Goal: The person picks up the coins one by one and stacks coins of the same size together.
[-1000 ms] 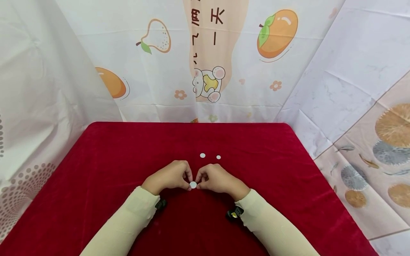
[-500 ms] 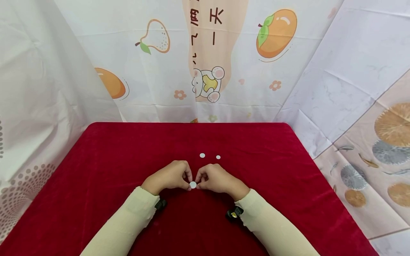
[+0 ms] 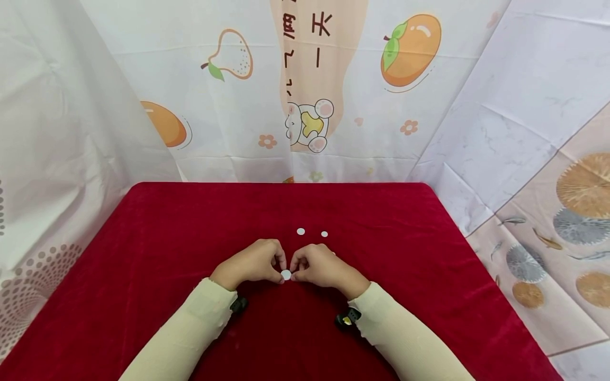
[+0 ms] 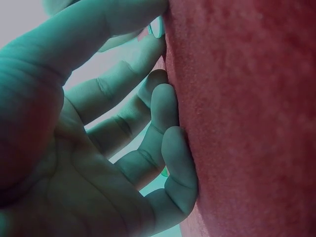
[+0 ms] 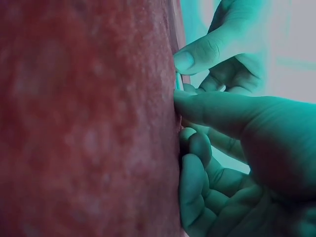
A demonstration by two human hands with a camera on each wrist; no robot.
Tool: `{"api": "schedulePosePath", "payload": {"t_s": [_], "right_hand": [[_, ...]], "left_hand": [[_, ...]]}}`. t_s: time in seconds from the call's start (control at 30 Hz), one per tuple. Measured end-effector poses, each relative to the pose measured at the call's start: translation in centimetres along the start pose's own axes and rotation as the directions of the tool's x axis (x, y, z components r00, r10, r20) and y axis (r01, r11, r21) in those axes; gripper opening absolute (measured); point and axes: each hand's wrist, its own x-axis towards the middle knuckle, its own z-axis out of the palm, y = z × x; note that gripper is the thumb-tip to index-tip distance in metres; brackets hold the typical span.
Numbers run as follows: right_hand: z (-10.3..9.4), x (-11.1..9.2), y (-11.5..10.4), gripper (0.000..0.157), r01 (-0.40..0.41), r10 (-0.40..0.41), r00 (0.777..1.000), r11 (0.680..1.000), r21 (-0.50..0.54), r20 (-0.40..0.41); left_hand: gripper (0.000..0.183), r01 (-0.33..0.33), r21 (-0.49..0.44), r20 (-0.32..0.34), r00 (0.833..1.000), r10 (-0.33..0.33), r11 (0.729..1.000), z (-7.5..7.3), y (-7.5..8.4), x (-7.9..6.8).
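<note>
A small flat white disc (image 3: 286, 274) lies on the red cloth between the two hands. My left hand (image 3: 254, 262) pinches its left edge with thumb and index finger. From the other side, my right hand (image 3: 326, 266) has thumb and index fingertips at the disc's right edge. In the left wrist view a sliver of the disc (image 4: 157, 27) shows by the fingertips, and the other fingers curl against the cloth. The right wrist view shows the disc's thin edge (image 5: 178, 81) between the two thumbs.
Two more white discs lie farther back, a larger one (image 3: 301, 231) and a smaller one (image 3: 324, 234). A bit of another white piece (image 3: 334, 254) peeks out behind the right hand. Red velvet cloth (image 3: 190, 222) covers the table, with printed curtains (image 3: 229, 116) around it.
The right hand and the disc have shifted very slightly left. The edge of a white piece now shows behind the right hand. The left hand stays in place.
</note>
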Motion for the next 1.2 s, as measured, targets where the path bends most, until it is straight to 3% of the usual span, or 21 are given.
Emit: {"api": "schedulePosePath", "payload": {"t_s": [0.37, 0.73, 1.2], "right_hand": [[0.01, 0.0, 0.03, 0.012, -0.005, 0.005, 1.0, 1.0, -0.002, 0.003], [-0.6, -0.39, -0.26, 0.02, 0.0, -0.004, 0.996, 0.999, 0.048, 0.088], [-0.85, -0.1, 0.49, 0.017, 0.032, -0.037, 0.996, 0.998, 0.062, 0.083]], "left_hand": [[0.02, -0.017, 0.005, 0.008, 1.0, 0.017, 1.0, -0.03, -0.03, -0.04], [0.018, -0.027, 0.028, 0.009, 1.0, 0.027, 0.999, -0.15, -0.12, -0.2], [0.016, -0.044, 0.052, 0.013, 0.999, 0.043, 0.998, -0.31, -0.39, -0.26]]}}
